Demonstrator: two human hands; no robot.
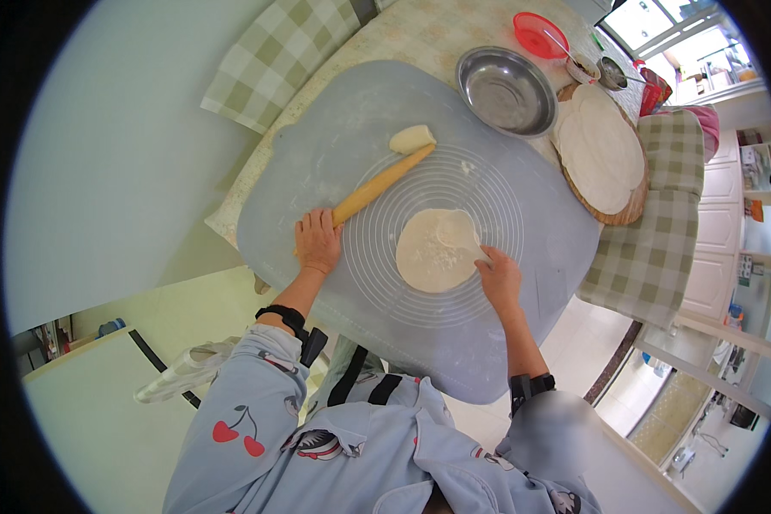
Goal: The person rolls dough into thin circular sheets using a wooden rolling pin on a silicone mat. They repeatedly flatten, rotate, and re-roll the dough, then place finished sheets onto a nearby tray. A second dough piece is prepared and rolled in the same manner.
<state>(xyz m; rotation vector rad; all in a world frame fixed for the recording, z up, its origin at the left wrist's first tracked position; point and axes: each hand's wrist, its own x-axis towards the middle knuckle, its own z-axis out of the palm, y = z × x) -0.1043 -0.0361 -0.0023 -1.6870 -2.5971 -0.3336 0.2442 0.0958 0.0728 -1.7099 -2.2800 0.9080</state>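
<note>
A wooden rolling pin point(376, 186) lies slantwise on the grey silicone pastry mat point(334, 128), its lower end under my left hand point(318, 241), which is closed over it. The pin's far tip touches a pale lump of dough point(412, 139). Over the mat's printed circles lies a round, flat dough sheet point(424, 247) with loose flour on it. My right hand point(501, 276) pinches the right edge of this sheet between thumb and fingers, and part of the sheet there is lifted and folded over.
A steel basin point(507, 92) stands at the mat's back edge. Right of it, flat dough sheets point(601, 151) lie on a round wooden board point(636, 205). Farther back are a red plastic basket point(540, 35) and small bowls point(583, 69). A chair with a checked cover point(649, 257) stands at the right.
</note>
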